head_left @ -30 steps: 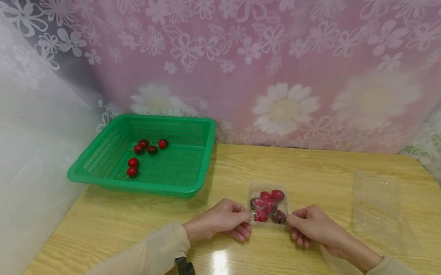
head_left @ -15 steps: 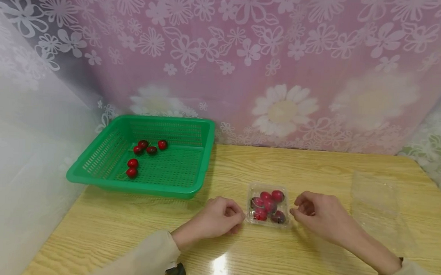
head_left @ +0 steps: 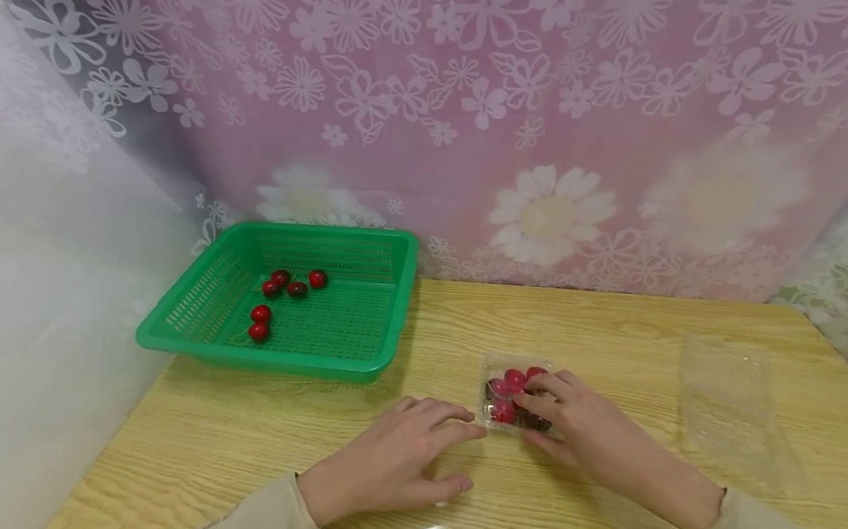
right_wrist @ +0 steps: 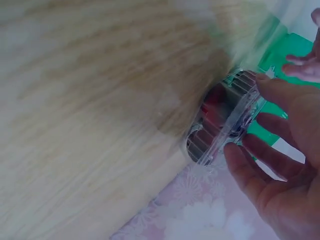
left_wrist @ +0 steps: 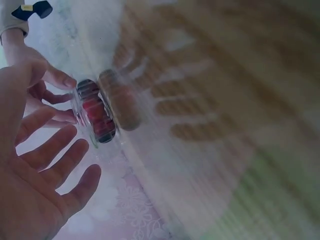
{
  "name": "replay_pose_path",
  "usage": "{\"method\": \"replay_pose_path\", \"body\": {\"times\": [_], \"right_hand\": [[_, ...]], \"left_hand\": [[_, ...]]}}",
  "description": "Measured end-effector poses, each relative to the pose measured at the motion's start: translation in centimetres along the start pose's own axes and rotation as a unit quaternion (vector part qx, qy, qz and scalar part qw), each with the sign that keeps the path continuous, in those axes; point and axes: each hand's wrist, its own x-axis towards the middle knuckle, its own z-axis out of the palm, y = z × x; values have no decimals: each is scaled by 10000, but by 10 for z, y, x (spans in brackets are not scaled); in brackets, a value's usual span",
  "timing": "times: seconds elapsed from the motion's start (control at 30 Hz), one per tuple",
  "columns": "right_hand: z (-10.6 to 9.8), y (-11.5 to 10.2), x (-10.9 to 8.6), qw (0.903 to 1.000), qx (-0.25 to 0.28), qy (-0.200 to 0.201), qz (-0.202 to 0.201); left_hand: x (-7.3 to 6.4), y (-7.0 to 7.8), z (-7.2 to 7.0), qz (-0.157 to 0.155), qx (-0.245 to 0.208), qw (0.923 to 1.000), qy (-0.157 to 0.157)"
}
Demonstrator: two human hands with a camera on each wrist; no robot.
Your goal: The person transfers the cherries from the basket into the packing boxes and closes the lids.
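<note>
A small clear plastic box with several red cherries inside sits on the table at centre right. My right hand reaches over its right side and grips it, fingers bent over the top and thumb at the near edge. In the right wrist view, thumb and fingers span the box. My left hand is spread just left of the box and holds nothing. The left wrist view shows its fingers apart, with the box beyond them.
A green plastic basket stands at the back left, with several cherries on its floor. An open clear plastic container lies on the right of the wooden table. A floral curtain hangs behind the table's back edge.
Both hands have left the box's sides. My right hand has moved left over the box and taken hold of it; my left hand has drawn back slightly and spread its fingers.
</note>
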Motion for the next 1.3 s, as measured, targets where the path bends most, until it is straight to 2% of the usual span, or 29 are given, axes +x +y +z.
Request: {"method": "replay_pose_path", "body": {"times": [0.13,0.37,0.77,1.07,1.3], "right_hand": [[0,9,9,9997,-102,-134,199],[-1,39,29,9967,-125,-530,602],[1,85,52,9943,82,-787,711],[2,107,60,9933,-5,-819,811],[0,114,59,9916,49,-824,997]], "left_hand": [[-1,0,1,78,-49,10000,-29],[0,0,0,162,15,9999,29],[1,1,-1,324,83,9994,5],[2,3,-3,348,101,9993,-106],[3,3,-5,461,99,9988,-153]]}}
